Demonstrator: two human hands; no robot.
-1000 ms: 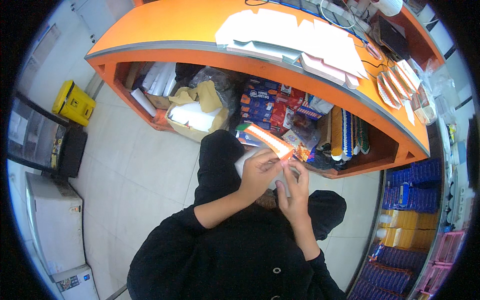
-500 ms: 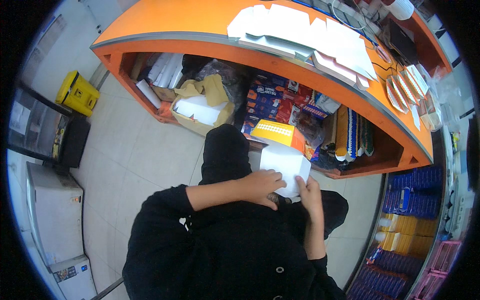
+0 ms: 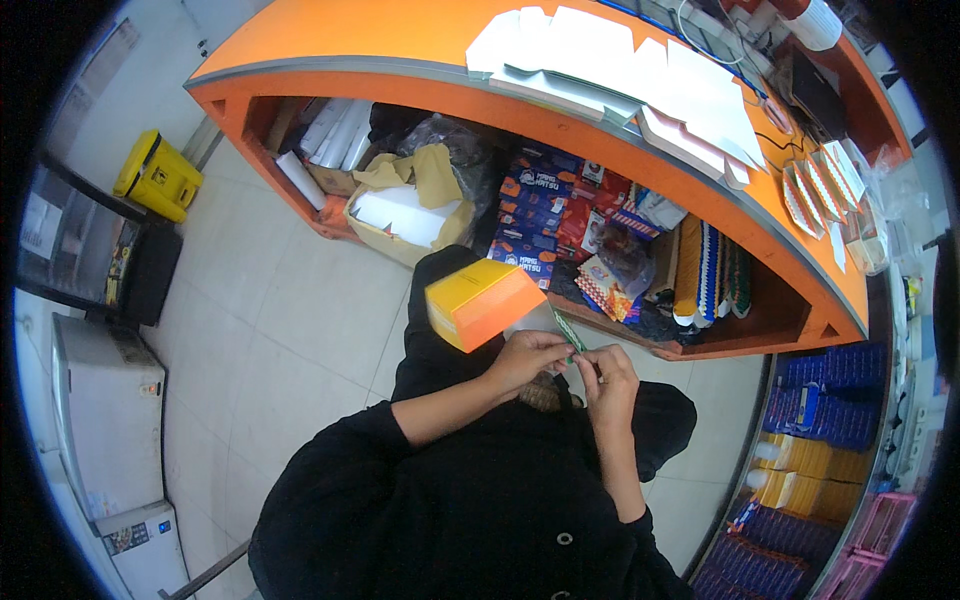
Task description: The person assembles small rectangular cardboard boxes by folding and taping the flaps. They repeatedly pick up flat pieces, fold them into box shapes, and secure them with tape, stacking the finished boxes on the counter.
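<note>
Item: yellow-and-orange paperboard carton (image 3: 485,303), one, held above the lap at ten o'clock from the hands, its panels angled to one another. A green patterned strip (image 3: 569,329), apparently one of its edges, runs down to the fingertips.

Left hand (image 3: 528,360): fingers curled, pinching the carton's near edge by the strip. Right hand (image 3: 607,372): thumb and forefinger pinched at the strip's lower end, just beside the left fingertips. Judged: the close paired pinch steadies that edge and leaves the larger panels unsupported beyond it.

Orange counter (image 3: 330,45), from eleven to two o'clock. On top at twelve: flat white paperboard blanks (image 3: 580,45), piled near the front edge, presumably for easy reach. At two: patterned cartons (image 3: 815,190), standing in a row, probably to save room.

Below the counter: white stack (image 3: 405,212) in torn brown wrapping paper (image 3: 435,172), towards half past ten, the wrapping likely left on to keep it together; blue printed packs (image 3: 525,250), just short of twelve.

Between three and four: shelf stacks of yellow cartons (image 3: 815,450), seemingly grouped by colour.
</note>
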